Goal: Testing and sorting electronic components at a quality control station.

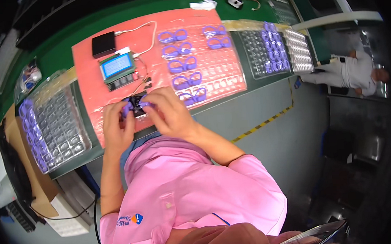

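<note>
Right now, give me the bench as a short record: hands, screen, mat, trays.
Left hand: at a purple piece, left side of black fixture
Right hand: at the fixture's right side
Screen: lit blue
Mat: red, bagged purple pairs on its right
Left tray: purple along left edge
Right tray: purple along right edge

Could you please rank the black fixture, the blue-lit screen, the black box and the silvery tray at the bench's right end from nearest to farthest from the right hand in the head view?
From the right hand:
1. Black fixture, just left
2. Blue-lit screen, ahead-left
3. Black box, behind the screen
4. Silvery tray, far right
</note>
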### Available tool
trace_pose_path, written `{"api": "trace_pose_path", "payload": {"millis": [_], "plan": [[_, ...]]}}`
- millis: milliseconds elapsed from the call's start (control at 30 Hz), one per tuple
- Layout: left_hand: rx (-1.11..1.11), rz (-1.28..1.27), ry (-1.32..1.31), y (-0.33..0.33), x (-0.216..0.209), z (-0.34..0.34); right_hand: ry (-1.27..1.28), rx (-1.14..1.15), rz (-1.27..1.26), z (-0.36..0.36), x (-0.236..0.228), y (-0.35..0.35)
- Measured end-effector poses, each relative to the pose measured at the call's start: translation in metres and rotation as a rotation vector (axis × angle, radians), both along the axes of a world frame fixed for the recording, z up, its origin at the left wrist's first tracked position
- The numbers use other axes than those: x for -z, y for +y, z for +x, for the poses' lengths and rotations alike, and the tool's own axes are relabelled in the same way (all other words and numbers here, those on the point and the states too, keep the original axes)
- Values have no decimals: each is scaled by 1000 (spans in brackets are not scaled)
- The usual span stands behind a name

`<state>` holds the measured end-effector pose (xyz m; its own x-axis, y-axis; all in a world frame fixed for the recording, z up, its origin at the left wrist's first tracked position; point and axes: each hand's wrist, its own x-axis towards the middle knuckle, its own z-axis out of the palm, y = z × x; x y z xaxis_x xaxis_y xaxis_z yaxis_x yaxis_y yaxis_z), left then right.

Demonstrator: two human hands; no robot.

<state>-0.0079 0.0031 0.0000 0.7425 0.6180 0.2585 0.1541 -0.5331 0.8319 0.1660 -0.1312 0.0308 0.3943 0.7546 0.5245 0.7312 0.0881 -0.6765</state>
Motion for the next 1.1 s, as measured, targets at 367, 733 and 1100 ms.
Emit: {"api": "trace_pose_path", "payload": {"millis": [367, 733, 1100], "plan": [[114, 206, 37, -22, -59, 99, -216, 449, -163, 196, 10, -114], [371, 416, 21, -54, -32, 238, -227, 430, -208, 193, 18, -110], [475, 423, 100, -73, -25, 275, -171, 469, -114, 195, 26, -111]]}}
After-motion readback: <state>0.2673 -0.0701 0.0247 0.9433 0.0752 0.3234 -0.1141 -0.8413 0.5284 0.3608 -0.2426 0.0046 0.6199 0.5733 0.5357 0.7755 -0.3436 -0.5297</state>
